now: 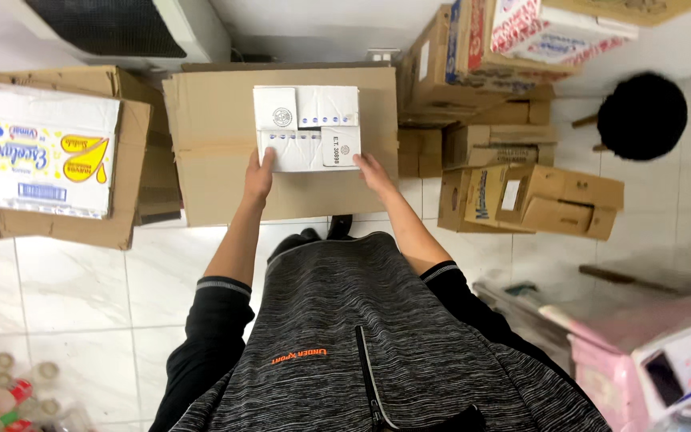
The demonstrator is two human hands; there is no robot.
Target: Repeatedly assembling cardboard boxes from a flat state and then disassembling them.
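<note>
Grey jacket (377, 336) fills foreground. Left hand (258, 178) and right hand (373, 171) grip opposite ends of white boxes (307, 128), stacked on brown carton (281, 144). Step: lifting or setting the stack, apparently. Next move needs even, level grip.

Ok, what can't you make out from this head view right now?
- Underside of the white boxes: hidden by the big cardboard carton below.
- Left hand and right hand fingertips: tucked against the boxes' sides.
- Bottles: blurred, cut by the lower left edge.
- Person's feet: mostly hidden by the torso.
</note>
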